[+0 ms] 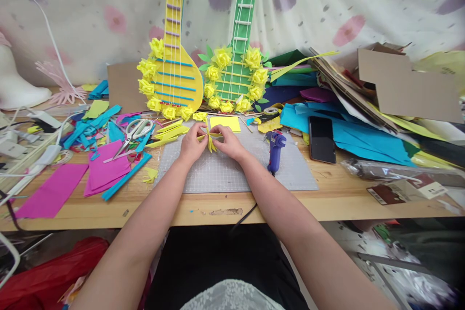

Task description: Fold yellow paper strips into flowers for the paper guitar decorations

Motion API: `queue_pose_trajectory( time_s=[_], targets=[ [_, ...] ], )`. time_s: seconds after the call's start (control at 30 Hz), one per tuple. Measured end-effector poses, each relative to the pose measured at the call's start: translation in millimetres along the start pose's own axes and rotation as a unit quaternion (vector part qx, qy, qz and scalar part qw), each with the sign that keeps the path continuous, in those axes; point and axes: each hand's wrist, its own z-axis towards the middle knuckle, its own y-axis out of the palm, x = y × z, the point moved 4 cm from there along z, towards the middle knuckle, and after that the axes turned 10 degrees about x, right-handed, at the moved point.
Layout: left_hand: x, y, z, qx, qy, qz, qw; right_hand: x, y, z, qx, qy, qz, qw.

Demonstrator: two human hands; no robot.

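Note:
Between my two hands is a small yellow paper flower (211, 144) with pointed petals, held just above the grey cutting mat (218, 174). My left hand (194, 143) pinches its left side, and my right hand (228, 141) pinches the right side. Behind my fingers lies a yellow paper square (225, 124). Folded yellow paper strips (169, 131) are left of my left hand. A blue glue gun (276, 152) rests on the mat to the right. At the back stand a yellow paper guitar (178, 82) and a green one (236, 75), both edged with yellow flowers.
Scissors (136, 133) lie on magenta paper (109, 167) among blue scraps at left. A black phone (322, 139) lies on blue paper (363, 140) at right, by stacked cardboard (410, 85). White cables (39, 164) run along the left. The wooden table's front edge (225, 211) is near me.

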Motion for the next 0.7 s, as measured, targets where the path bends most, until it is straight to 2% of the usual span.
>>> queue_pose_trajectory(
  time_s=[0.2,0.4,0.6,0.7],
  targets=[
    [-5.2,0.2,0.8,0.008,-0.015,-0.030,0.999,1.8,0.2,0.8,-0.009,0.014,0.004,1.000],
    [-6.6,1.9,-0.1,0.005,-0.022,-0.047,0.999,-1.7,-0.2,0.6,0.006,-0.004,-0.024,1.000],
    [1.9,5.3,-2.5,-0.053,0.024,-0.079,0.995,3.1,-5.8,2.3,0.044,0.042,-0.056,0.997],
    [1.3,7.8,-4.5,-0.087,0.025,-0.078,0.993,5.1,-8.9,2.9,0.055,0.048,-0.065,0.995]
  ],
)
